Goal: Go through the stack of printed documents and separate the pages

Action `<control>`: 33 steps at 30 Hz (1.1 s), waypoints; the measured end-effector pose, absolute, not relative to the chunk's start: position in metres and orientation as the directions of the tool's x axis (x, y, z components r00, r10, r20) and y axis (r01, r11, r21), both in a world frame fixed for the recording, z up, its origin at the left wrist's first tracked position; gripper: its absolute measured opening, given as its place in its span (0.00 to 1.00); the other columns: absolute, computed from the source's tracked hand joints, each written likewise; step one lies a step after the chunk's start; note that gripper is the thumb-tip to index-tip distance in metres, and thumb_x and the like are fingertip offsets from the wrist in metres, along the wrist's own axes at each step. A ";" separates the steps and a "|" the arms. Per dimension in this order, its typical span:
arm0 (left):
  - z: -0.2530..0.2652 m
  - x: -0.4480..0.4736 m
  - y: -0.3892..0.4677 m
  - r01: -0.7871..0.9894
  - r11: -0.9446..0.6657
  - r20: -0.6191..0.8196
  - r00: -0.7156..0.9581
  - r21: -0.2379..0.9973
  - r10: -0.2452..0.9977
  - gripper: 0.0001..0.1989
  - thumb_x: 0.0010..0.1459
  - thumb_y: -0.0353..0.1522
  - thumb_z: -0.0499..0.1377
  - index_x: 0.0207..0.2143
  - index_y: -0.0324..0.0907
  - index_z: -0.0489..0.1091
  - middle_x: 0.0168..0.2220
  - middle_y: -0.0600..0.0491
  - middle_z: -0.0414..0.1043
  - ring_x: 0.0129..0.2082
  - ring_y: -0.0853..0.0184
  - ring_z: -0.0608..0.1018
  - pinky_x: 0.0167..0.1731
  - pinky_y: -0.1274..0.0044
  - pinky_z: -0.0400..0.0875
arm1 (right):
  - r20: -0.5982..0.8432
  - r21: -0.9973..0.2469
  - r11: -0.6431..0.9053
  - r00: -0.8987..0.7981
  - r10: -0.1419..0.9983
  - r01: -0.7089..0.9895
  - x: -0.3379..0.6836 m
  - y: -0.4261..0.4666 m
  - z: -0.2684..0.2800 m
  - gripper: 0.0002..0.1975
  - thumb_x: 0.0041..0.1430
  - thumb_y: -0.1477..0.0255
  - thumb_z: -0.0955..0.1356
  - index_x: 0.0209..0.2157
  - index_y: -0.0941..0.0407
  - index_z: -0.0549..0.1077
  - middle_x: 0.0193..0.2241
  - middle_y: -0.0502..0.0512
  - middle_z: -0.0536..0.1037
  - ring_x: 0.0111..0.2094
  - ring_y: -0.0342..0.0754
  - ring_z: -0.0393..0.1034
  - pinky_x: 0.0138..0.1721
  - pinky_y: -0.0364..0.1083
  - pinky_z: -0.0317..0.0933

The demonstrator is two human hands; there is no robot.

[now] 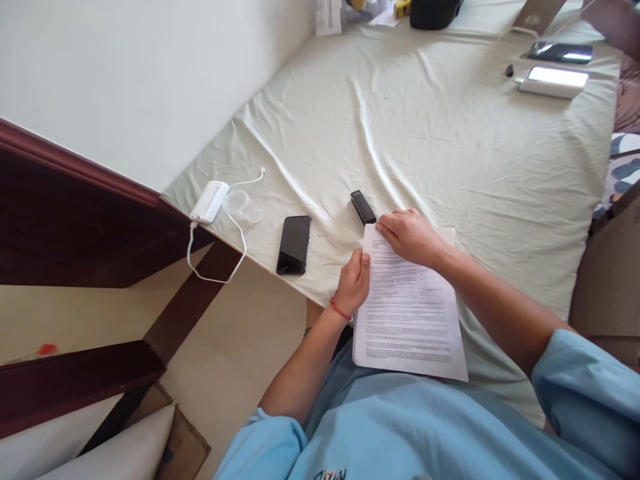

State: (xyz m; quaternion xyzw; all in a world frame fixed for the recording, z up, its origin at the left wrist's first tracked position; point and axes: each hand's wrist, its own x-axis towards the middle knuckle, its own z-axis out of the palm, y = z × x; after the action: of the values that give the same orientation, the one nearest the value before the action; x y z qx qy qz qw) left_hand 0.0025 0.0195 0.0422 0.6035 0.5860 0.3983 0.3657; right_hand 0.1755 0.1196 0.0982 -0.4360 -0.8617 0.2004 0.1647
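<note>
A stack of printed paper sheets [410,313] rests at the table's front edge, its lower end close to my blue shirt. My left hand [354,281] is closed on the stack's left edge, thumb up. At the top left corner, my right hand [407,235] pinches the sheets with bent fingers. Just beyond that corner lies a small black oblong thing [363,207] that looks like a stapler; its near end is close to the paper. To the left of my hands a black phone [294,245] lies flat, screen up.
A white power bank [210,202] with a cable hanging over the edge and a clear round roll [243,205] lie at left. Far right are a white device [555,81] and a dark one [563,52]. A black case [435,13] stands at the back. The cloth [320,133] is wrinkled.
</note>
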 end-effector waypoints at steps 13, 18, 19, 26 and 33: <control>0.029 0.003 -0.006 0.344 0.118 -0.113 -0.033 0.932 0.993 0.21 0.72 0.51 0.51 0.33 0.46 0.59 0.29 0.55 0.68 0.30 0.66 0.71 0.34 0.74 0.66 | -0.149 -0.526 0.339 -0.477 0.866 0.780 0.175 0.127 0.089 0.17 0.74 0.67 0.60 0.38 0.55 0.79 0.34 0.58 0.82 0.36 0.52 0.73 0.39 0.48 0.60; 0.025 0.016 -0.009 -0.121 0.344 -0.353 -0.065 0.931 0.933 0.23 0.64 0.53 0.60 0.36 0.43 0.67 0.35 0.52 0.75 0.36 0.65 0.77 0.39 0.72 0.73 | -0.234 -0.495 0.344 -0.505 0.831 0.797 0.172 0.137 0.083 0.15 0.70 0.69 0.63 0.38 0.54 0.82 0.36 0.57 0.84 0.38 0.52 0.76 0.39 0.49 0.61; 0.024 0.019 -0.010 -0.191 0.377 -0.396 -0.068 0.906 0.916 0.23 0.62 0.53 0.62 0.36 0.43 0.67 0.34 0.52 0.76 0.35 0.65 0.78 0.38 0.72 0.73 | -0.255 -0.482 0.355 -0.515 0.818 0.801 0.170 0.140 0.082 0.15 0.69 0.70 0.63 0.37 0.53 0.83 0.37 0.57 0.85 0.39 0.53 0.76 0.39 0.49 0.61; 0.027 0.035 -0.021 -0.373 0.440 -0.519 -0.142 0.817 0.843 0.23 0.51 0.50 0.70 0.29 0.41 0.69 0.27 0.55 0.74 0.32 0.66 0.77 0.36 0.74 0.71 | -0.370 -0.398 0.312 -0.462 0.806 0.863 0.157 0.168 0.078 0.12 0.65 0.72 0.67 0.39 0.53 0.85 0.43 0.57 0.86 0.45 0.55 0.78 0.42 0.48 0.64; 0.030 0.052 -0.025 -0.425 0.452 -0.538 -0.102 0.784 0.837 0.21 0.53 0.48 0.71 0.30 0.40 0.72 0.31 0.50 0.79 0.39 0.61 0.81 0.43 0.70 0.74 | -0.361 -0.494 0.303 -0.509 0.781 0.815 0.163 0.182 0.077 0.12 0.64 0.72 0.67 0.38 0.54 0.85 0.41 0.56 0.85 0.44 0.54 0.77 0.43 0.48 0.64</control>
State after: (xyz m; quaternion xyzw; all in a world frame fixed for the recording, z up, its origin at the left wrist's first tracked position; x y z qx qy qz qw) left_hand 0.0522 -0.0253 0.0302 0.1844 0.5579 0.4897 0.6441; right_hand 0.1629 0.1817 0.0773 -0.4947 -0.8066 0.3224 -0.0263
